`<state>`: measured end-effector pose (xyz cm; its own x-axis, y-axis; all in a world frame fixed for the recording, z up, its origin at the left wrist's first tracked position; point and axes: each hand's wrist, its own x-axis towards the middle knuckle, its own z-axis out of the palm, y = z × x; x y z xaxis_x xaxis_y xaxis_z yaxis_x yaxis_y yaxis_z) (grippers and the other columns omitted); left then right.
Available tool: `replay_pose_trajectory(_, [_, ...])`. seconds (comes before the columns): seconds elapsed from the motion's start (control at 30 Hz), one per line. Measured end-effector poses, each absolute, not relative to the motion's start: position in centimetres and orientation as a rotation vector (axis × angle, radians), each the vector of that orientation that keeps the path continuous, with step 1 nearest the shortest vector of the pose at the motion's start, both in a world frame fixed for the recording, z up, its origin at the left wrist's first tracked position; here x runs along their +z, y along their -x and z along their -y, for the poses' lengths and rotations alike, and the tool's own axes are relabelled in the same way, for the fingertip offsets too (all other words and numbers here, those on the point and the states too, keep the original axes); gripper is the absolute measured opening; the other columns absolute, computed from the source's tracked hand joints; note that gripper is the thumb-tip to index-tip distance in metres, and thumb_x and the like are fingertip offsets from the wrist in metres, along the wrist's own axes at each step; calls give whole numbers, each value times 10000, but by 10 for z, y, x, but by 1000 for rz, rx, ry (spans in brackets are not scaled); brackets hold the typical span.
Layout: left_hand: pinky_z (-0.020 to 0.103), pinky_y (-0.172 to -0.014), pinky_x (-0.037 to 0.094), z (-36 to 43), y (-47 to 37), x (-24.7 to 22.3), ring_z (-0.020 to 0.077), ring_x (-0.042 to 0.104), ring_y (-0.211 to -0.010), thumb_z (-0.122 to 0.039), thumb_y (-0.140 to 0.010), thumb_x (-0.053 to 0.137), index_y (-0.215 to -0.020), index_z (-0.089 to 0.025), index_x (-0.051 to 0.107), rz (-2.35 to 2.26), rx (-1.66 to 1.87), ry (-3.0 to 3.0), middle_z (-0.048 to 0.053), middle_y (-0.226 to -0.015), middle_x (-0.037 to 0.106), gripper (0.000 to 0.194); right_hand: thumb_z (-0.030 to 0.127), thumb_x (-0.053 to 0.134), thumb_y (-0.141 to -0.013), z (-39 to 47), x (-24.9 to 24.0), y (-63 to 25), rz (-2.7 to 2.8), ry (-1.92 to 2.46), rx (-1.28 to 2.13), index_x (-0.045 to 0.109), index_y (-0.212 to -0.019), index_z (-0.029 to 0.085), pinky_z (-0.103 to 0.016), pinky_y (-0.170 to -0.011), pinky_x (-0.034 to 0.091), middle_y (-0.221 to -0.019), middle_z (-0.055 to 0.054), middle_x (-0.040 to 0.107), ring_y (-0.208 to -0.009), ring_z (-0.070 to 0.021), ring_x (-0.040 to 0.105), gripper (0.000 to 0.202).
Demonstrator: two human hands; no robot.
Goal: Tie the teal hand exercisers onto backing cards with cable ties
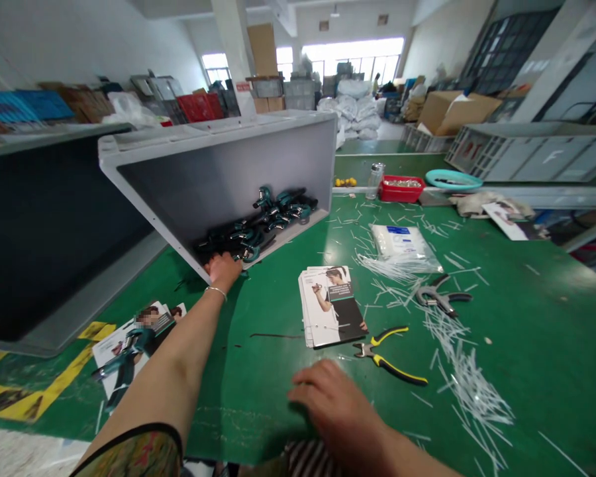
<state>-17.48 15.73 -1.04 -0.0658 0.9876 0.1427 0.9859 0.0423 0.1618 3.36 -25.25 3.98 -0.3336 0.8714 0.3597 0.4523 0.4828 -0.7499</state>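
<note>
My left hand (223, 271) reaches to the lower front edge of a grey plastic crate (218, 156) tipped on its side. It touches the near end of a pile of teal and black hand tools (278, 212); its fingertips are hidden among them. Slightly blurred by motion, my right hand (335, 401) hovers over the green table with loosely bent fingers apart and nothing visible in them. Ahead of it lies a stack of printed cards (330, 308). Yellow-and-black cutting pliers (390, 358) lie open beside the stack. Under my left forearm, another teal tool (129, 358) rests on printed cards.
White zip ties (469, 377) are strewn over the right side, with a bag of them (404, 245) and a grey-black hand tool (442, 296). A red tray (402, 189), glass jar (375, 180) and turquoise dish (453, 179) stand behind. Another crate (54, 232) stands left.
</note>
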Motion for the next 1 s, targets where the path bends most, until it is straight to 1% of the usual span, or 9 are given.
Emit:
replay_pose_trajectory(0.03, [563, -902, 381, -159, 175, -9, 432, 496, -1108, -398, -852, 523, -1137, -55, 611, -2247, 321, -2153, 293, -1172, 546, 454, 121, 402, -943, 242, 25, -48, 1900, 1200, 634, 600, -1177, 259, -499, -914, 473, -1219, -128, 616, -1100, -271, 571, 336])
replay_pose_trajectory(0.17, [566, -867, 406, -156, 166, -1, 415, 554, -1033, -324, -810, 576, -1062, -100, 654, -2133, 245, -2238, 260, -1118, 564, 347, 117, 405, -948, 242, -33, -91, 1516, 1531, 392, 611, -1051, 268, -486, -940, 455, -1073, -77, 655, -1031, -244, 593, 276])
replay_pose_trajectory(0.3, [433, -848, 445, -135, 155, 19, 326, 619, -930, -215, -773, 613, -925, -147, 690, -1869, 206, -2403, 184, -1024, 618, 184, 190, 406, -967, 263, -55, -94, 1401, 1507, 454, 630, -948, 258, -454, -926, 472, -1022, -69, 660, -1018, -245, 607, 235])
replay_pose_trajectory(0.43, [374, -900, 439, -97, 155, 51, 287, 614, -986, -215, -810, 586, -1036, -187, 656, -1689, 367, -2517, 125, -1054, 648, 238, 315, 409, -986, 273, -43, -91, 1210, 1503, 713, 613, -1006, 248, -347, -678, 526, -943, -57, 673, -698, -186, 627, 216])
replay_pose_trajectory(0.53, [350, -881, 467, -59, 144, 71, 236, 629, -918, -300, -831, 601, -1103, -195, 614, -1454, 842, -2339, 75, -1014, 669, 292, 422, 473, -962, 258, -15, -105, 1055, 1451, 926, 557, -1073, 246, -284, -494, 468, -977, -47, 694, -477, -116, 523, 225])
replay_pose_trajectory(0.6, [337, -824, 502, -31, 123, 76, 205, 640, -829, -353, -787, 665, -1056, -188, 617, -1234, 1078, -2035, 46, -936, 679, 319, 485, 533, -919, 233, 12, -119, 996, 1386, 988, 525, -1007, 239, -256, -425, 415, -982, -43, 703, -430, -93, 482, 261])
replay_pose_trajectory(0.77, [351, -813, 543, 18, 51, 59, 181, 664, -818, -388, -759, 710, -959, -173, 603, -856, 1114, -1422, 42, -888, 685, 313, 544, 645, -816, 153, 67, -150, 1160, 1364, 1130, 443, -786, 230, -211, -382, 331, -594, 41, 627, -380, -88, 433, 374])
replay_pose_trajectory(0.9, [339, -850, 524, 13, 31, 39, 172, 664, -871, -373, -764, 718, -988, -185, 622, -754, 1103, -1336, 42, -942, 703, 307, 543, 661, -782, 117, 67, -163, 1202, 1333, 1205, 398, -759, 229, -202, -391, 300, -706, 13, 697, -370, -59, 397, 410])
replay_pose_trajectory(1.0, [303, -841, 491, -2, 38, 25, 171, 645, -869, -365, -754, 729, -976, -179, 683, -790, 976, -1449, 38, -931, 711, 294, 533, 651, -783, 115, 50, -164, 1239, 1434, 1218, 384, -761, 236, -208, -390, 312, -685, 20, 695, -370, -73, 421, 400])
